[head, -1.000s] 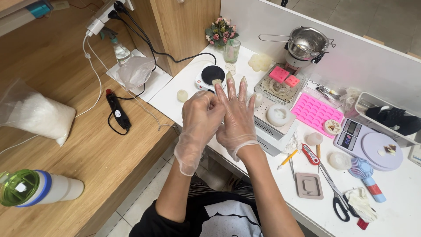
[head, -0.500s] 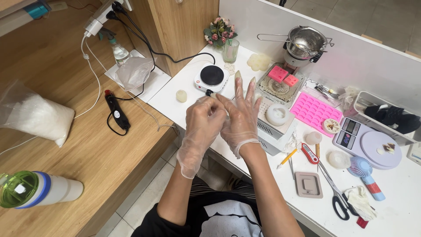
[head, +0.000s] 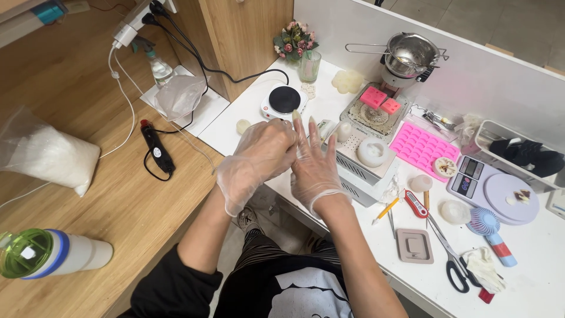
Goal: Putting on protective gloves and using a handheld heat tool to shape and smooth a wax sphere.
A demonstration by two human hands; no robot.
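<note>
Nearest on the left, a white bottle with a green lid (head: 44,259) lies on the wooden floor. In the middle, both hands meet above the near edge of the white surface (head: 547,282). The left hand (head: 256,162), in a loose clear plastic glove (head: 232,188), is curled with its fingertips pinching the glove at the right hand's fingers. The right hand (head: 315,168) is upright, fingers spread open, holding nothing. Right of them lie a red-handled cutter (head: 416,204), scissors (head: 450,259) and a small handheld fan (head: 491,232). Farther off sit a pink silicone mould (head: 421,147), a small black hotplate (head: 283,100) and a steel pot (head: 409,54).
</note>
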